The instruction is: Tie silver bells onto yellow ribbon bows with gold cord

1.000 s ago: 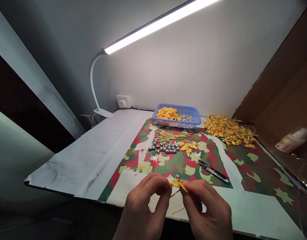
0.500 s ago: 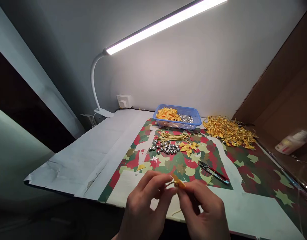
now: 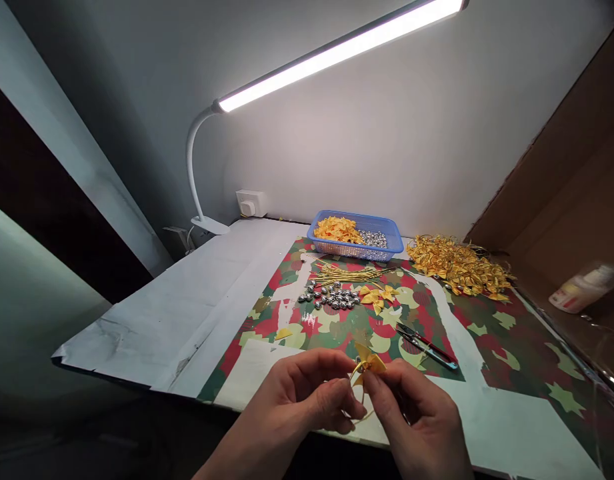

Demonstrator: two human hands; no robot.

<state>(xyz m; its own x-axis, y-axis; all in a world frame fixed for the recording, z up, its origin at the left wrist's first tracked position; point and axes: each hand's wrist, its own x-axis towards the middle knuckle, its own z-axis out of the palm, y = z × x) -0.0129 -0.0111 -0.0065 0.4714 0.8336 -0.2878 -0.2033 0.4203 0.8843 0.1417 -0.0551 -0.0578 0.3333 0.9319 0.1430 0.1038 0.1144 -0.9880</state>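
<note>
Close to the table's front edge, my right hand [image 3: 419, 410] pinches a yellow ribbon flower [image 3: 371, 360] between thumb and fingers. A thin gold cord [image 3: 363, 399] runs from the flower and curves down in a loop. My left hand [image 3: 304, 393] is closed around this cord, its fingertips beside the flower. Something small and shiny shows at the flower's centre, partly covered by fingers. Beyond my hands lie shiny silver beads [image 3: 337, 297], a few loose yellow ribbon flowers [image 3: 374, 300] and a bundle of gold cords [image 3: 349, 273].
Thread snips [image 3: 427, 347] lie right of my hands on the patterned paper [image 3: 331, 333]. A blue basket [image 3: 397, 243] with yellow flowers and silver beads stands at the wall. Right of it is a heap of corded flowers [image 3: 459, 267]. A desk lamp [image 3: 191, 160] and a bottle [image 3: 581, 290] flank the table.
The flower has turned so its petals face me more, and the cord now shows as a loop. My left hand has rotated, its fingers curling lower around the cord.
</note>
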